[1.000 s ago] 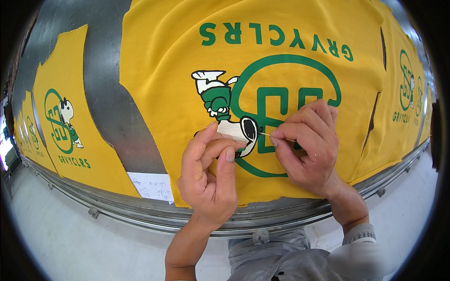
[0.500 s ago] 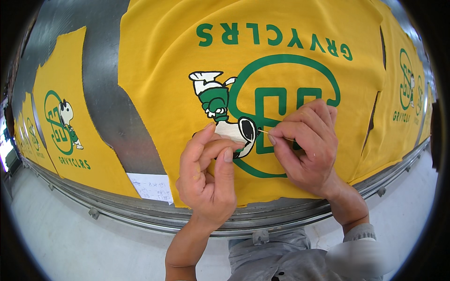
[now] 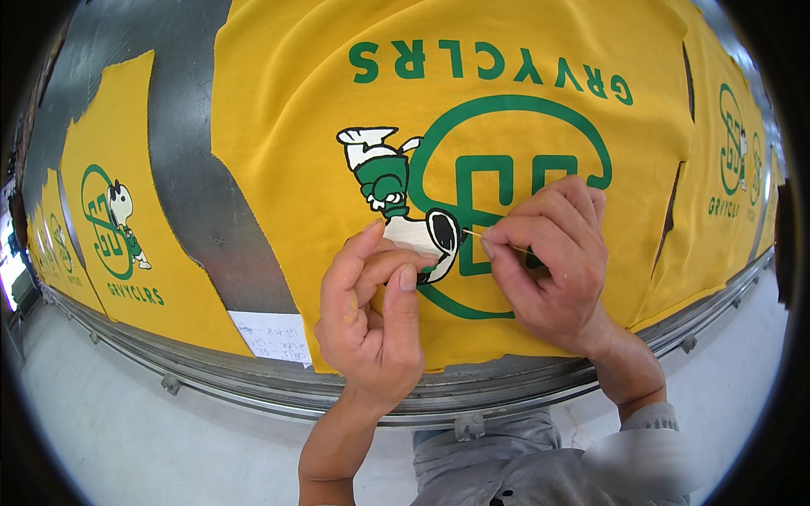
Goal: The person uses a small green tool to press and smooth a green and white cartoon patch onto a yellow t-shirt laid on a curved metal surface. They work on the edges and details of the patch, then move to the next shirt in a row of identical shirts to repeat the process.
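Note:
A large yellow fabric piece (image 3: 287, 202) lies in front of me, printed with green lettering, a green emblem and an upside-down cartoon dog (image 3: 380, 173). My right hand (image 3: 553, 266) pinches a thin pale stick (image 3: 475, 234) between thumb and forefinger. Its tip is at a small dark spot on the print, beside the dog's black oval patch. Over the dog's head hovers or rests my left hand (image 3: 371, 312), fingers partly bent and thumb apart, with no object visible in it. Whether its fingertips touch the cloth I cannot tell; they hide part of the print.
More yellow printed pieces lie along the dark table (image 3: 190, 143), such as one at the left (image 3: 126, 194) and one at the right (image 3: 721, 160). A white paper with handwriting (image 3: 272, 336) sits by the front edge. A metal rail (image 3: 337, 411) runs along that edge.
Almost nothing differs. The print sits very slightly further left in view, and both hands keep nearly the same pose, with the stick still at the same dark spot.

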`<action>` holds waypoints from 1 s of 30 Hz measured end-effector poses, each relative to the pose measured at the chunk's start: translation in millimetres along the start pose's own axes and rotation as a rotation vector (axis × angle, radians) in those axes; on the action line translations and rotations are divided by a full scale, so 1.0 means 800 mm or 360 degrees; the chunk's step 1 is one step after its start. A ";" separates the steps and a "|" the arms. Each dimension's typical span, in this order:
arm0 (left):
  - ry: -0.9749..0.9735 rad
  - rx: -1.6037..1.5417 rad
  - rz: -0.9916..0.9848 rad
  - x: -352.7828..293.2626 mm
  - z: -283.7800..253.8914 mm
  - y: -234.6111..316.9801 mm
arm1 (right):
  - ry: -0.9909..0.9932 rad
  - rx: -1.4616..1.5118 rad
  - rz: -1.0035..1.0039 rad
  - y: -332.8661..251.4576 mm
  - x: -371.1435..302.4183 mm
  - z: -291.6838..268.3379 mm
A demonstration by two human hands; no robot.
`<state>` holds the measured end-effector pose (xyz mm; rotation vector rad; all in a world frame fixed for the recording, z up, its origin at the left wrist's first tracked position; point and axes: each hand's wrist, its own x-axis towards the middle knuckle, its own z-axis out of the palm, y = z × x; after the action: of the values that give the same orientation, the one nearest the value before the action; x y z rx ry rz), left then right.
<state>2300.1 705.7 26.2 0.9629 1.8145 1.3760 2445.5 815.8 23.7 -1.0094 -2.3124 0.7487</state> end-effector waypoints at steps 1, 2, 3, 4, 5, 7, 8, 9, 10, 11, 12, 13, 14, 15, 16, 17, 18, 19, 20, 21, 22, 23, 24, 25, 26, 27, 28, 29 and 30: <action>0.0001 -0.0005 0.0002 0.000 0.000 -0.001 | 0.0006 -0.0004 0.0003 0.000 0.000 0.000; 0.0003 -0.0010 0.0004 -0.001 0.000 -0.002 | -0.0002 -0.0004 -0.0002 0.001 -0.001 0.000; 0.0004 -0.0015 0.0005 -0.001 0.001 -0.002 | -0.0011 -0.0004 -0.0006 0.001 -0.001 0.000; 0.0003 -0.0019 0.0005 -0.001 0.001 -0.002 | -0.0018 -0.0004 -0.0011 0.001 -0.001 0.000; 0.0001 -0.0023 0.0004 -0.001 0.002 -0.002 | -0.0026 -0.0002 -0.0009 0.002 -0.002 -0.001; 0.0001 -0.0024 0.0003 -0.001 0.002 -0.002 | -0.0040 0.0002 -0.0006 0.001 -0.002 -0.002; 0.0002 -0.0022 0.0002 -0.002 0.001 -0.001 | -0.0047 0.0003 -0.0012 0.001 -0.001 -0.003; 0.0002 -0.0017 0.0002 -0.002 0.001 -0.001 | -0.0053 0.0005 -0.0017 0.000 -0.001 -0.004; 0.0004 -0.0014 0.0008 -0.003 0.001 -0.001 | -0.0057 0.0007 -0.0024 -0.001 -0.001 -0.005; 0.0005 -0.0009 0.0017 -0.003 0.000 0.000 | -0.0043 0.0060 -0.0020 -0.002 -0.002 -0.006; 0.0005 -0.0002 0.0026 -0.004 -0.001 0.002 | -0.0027 0.0114 -0.0016 -0.003 -0.002 -0.009; 0.0018 -0.0023 -0.0007 -0.001 -0.004 0.000 | -0.0029 0.0158 -0.0008 -0.003 0.001 -0.008; 0.0029 -0.0044 -0.0040 0.001 -0.007 -0.001 | -0.0002 0.0285 0.0042 -0.002 0.002 -0.007; 0.0037 -0.0066 -0.0074 0.003 -0.010 -0.002 | 0.0025 0.0409 0.0095 0.002 0.001 -0.006; 0.0068 -0.0101 -0.0066 0.004 -0.011 0.001 | 0.0083 0.0543 0.0131 0.001 -0.001 -0.011; 0.0094 -0.0140 -0.0060 0.005 -0.010 -0.001 | 0.0124 0.0689 0.0228 0.000 -0.005 -0.015; 0.0114 -0.0185 -0.0054 0.005 -0.010 -0.003 | 0.0168 0.0831 0.0327 0.000 -0.009 -0.018; 0.0153 -0.0212 -0.0129 0.004 -0.006 0.000 | 0.0224 0.0931 0.0425 0.001 -0.016 -0.031; 0.0198 -0.0251 -0.0207 0.002 -0.009 0.004 | 0.0328 0.1087 0.0610 -0.003 -0.026 -0.035; 0.0231 -0.0295 -0.0291 0.001 -0.013 0.007 | 0.0264 0.1033 0.0656 -0.011 -0.035 -0.042; 0.0260 -0.0278 -0.0282 -0.004 -0.013 0.009 | 0.0209 0.0928 0.0720 -0.018 -0.046 -0.058; 0.0298 -0.0266 -0.0268 -0.007 -0.017 0.013 | 0.0150 0.0881 0.0696 -0.029 -0.054 -0.073; 0.0288 -0.0292 -0.0237 -0.011 -0.026 0.022 | 0.0084 0.0845 0.0675 -0.045 -0.062 -0.084; 0.0283 -0.0306 -0.0197 -0.015 -0.028 0.029 | 0.0034 0.0927 0.0733 -0.053 -0.078 -0.092; 0.0262 -0.0300 -0.0202 -0.018 -0.027 0.035 | -0.0021 0.1028 0.0805 -0.059 -0.100 -0.100; 0.0240 -0.0273 -0.0209 -0.022 -0.024 0.039 | -0.0054 0.1109 0.0873 -0.063 -0.123 -0.107; 0.0249 -0.0215 -0.0199 -0.024 -0.023 0.047 | -0.0101 0.1229 0.0913 -0.064 -0.140 -0.114; 0.0220 -0.0226 -0.0192 -0.028 -0.014 0.053 | -0.0115 0.1218 0.0935 -0.063 -0.161 -0.126; 0.0200 -0.0234 -0.0182 -0.033 -0.003 0.060 | -0.0138 0.1212 0.0951 -0.060 -0.180 -0.140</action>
<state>2319.6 690.9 74.9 0.6996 1.8010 1.5035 2578.7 708.9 103.7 -1.2798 -1.5156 1.7540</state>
